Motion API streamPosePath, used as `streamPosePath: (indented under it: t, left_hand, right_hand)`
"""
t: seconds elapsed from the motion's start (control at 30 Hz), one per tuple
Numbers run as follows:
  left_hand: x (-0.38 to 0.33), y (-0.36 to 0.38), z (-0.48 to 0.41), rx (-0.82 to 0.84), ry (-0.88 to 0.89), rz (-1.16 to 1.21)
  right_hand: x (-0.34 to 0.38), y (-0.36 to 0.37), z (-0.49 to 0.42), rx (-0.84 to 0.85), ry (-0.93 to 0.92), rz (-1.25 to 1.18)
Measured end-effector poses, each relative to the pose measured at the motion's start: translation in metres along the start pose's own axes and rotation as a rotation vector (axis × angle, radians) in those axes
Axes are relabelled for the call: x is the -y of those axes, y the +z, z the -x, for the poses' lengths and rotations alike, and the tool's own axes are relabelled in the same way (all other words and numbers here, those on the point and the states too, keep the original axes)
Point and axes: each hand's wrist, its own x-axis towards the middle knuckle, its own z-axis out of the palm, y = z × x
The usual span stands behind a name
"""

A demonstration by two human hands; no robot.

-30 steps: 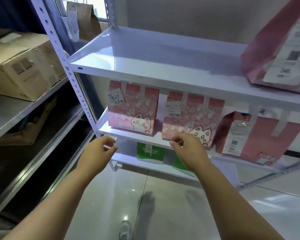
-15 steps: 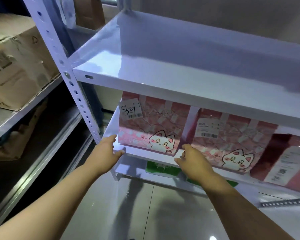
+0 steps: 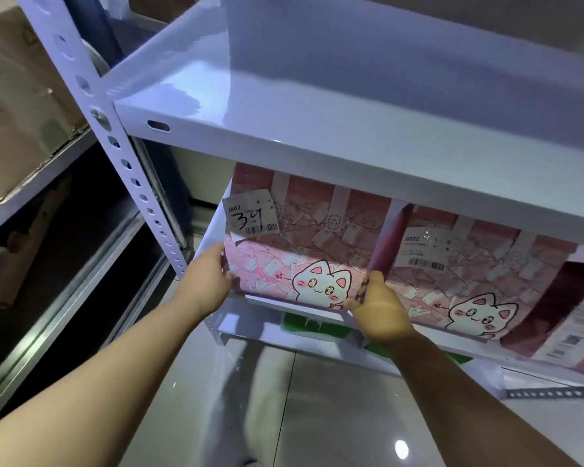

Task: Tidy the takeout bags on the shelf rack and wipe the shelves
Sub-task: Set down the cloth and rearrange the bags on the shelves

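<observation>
Two bare arms (image 3: 115, 382) in shot, uncovered all the way from the bottom edge of the picture to the wrists. The left hand (image 3: 209, 281) is bare, evenly lit. The right hand (image 3: 378, 308) is bare as well, a bright patch of light across its back, its forearm (image 3: 452, 392) in shade. Nails too small and blurred to make out.

We noted both hands on the leftmost pink cat bag (image 3: 304, 257), which stood upright on the middle shelf (image 3: 277, 303). The left hand (image 3: 209, 281) gripped its left edge; the right hand (image 3: 378, 308) pinched its lower right corner. A paper label (image 3: 250, 215) marked "34" sat at its top left. A second cat bag (image 3: 469, 284) stood just beside it on the right. We saw the glossy white upper shelf (image 3: 317, 96) above and green bags (image 3: 314, 326) on the shelf below
</observation>
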Motion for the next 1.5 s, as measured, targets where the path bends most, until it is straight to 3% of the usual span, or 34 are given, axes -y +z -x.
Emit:
streamPosePath:
  t: [0.17, 0.33, 0.77, 1.2, 1.5]
  left_hand:
    - [-0.001, -0.005, 0.033, -0.094, -0.023, -0.083]
    - [0.005, -0.011, 0.084, -0.066, -0.021, -0.109]
    - [0.001, -0.016, 0.282, -0.215, -0.02, 0.061]
    - [-0.106, -0.068, 0.371, -0.448, 0.301, 0.142]
    - [-0.198, -0.122, 0.342, -0.509, 0.546, 0.135]
  right_hand:
    - [-0.011, -0.001, 0.023, -0.102, -0.027, 0.031]
    - [-0.028, -0.007, 0.067, -0.077, -0.083, 0.031]
    - [-0.1, -0.029, 0.207, -0.066, -0.285, -0.063]
    - [-0.111, -0.151, 0.3, -0.445, -0.515, -0.158]
    - [-0.079, -0.249, 0.301, -0.703, -0.619, -0.178]
